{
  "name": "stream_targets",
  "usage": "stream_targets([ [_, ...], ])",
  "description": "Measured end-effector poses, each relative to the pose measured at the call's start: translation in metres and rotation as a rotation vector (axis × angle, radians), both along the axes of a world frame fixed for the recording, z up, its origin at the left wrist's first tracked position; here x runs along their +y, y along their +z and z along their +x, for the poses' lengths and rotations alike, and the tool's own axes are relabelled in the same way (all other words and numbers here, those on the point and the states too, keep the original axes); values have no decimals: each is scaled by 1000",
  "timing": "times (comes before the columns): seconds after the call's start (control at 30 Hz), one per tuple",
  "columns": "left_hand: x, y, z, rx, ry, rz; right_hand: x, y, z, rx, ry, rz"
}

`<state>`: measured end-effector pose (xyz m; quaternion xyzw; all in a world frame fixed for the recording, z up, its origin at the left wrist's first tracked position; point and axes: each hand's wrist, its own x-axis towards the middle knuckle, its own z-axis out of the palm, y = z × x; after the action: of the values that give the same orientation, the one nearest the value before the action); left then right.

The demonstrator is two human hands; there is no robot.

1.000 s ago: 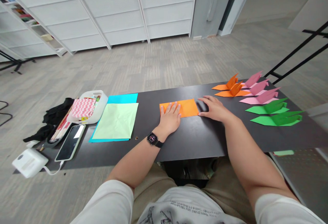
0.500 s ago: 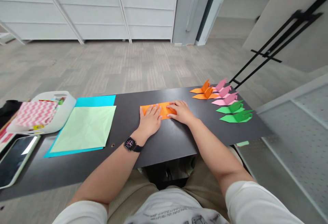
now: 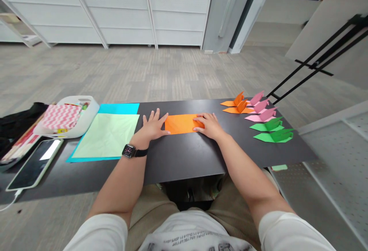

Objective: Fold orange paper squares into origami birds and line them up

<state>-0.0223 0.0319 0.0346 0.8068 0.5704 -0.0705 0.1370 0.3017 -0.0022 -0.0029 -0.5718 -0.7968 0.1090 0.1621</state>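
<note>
A folded orange paper (image 3: 181, 123) lies flat on the dark table, its long side running left to right. My left hand (image 3: 153, 126) is open at its left end, fingers spread, with the thumb and index fingertips at the paper's edge. Over the other end curves my right hand (image 3: 210, 125), its thumb and fingers holding the paper against the tabletop. What is under the right palm stays hidden. A black watch (image 3: 129, 151) is on my left wrist.
Folded paper birds stand at the right: orange (image 3: 238, 107), pink (image 3: 261, 116) and green (image 3: 273, 136). To the left lie pale green sheets (image 3: 107, 136) over blue paper (image 3: 119, 108), a white basket (image 3: 86, 122) and a phone (image 3: 36, 164). The table's (image 3: 184, 163) near edge is by my lap.
My left hand has slid left off the orange paper to its left edge, with its fingers spreading. My right hand stays on the right end. The camera view has shifted left.
</note>
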Motion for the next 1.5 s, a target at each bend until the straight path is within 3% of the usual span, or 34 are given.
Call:
stream_targets([
  [0.17,12,9,-30,-40,55,42,2,-1,1,-15,0,-6],
  [0.3,6,16,-7,-496,-46,395,1,0,0,-24,2,-8],
  [0.33,2,14,5,-546,-117,406,1,0,0,-27,3,-8],
  [0.47,-10,-7,43,-454,-374,236,0,0,-1,-31,4,-1],
  [0.6,-9,-24,45,-379,-359,189,-1,1,11,-15,43,-26],
  [0.77,-6,-25,39,-383,-347,181,-1,7,41,27,1,-29],
  [0.87,-7,-24,39,-395,-349,181,2,11,47,250,1,20],
  [0.93,-8,-24,40,-408,-350,182,4,13,41,496,-99,37],
  [1.03,-8,-24,40,-428,-346,198,4,14,25,873,-292,-114],
  [1.1,-9,-23,39,-439,-340,216,2,16,18,1037,-336,-241],
  [1.5,-10,-22,38,-423,-326,225,-2,30,21,1226,-401,-512],
])
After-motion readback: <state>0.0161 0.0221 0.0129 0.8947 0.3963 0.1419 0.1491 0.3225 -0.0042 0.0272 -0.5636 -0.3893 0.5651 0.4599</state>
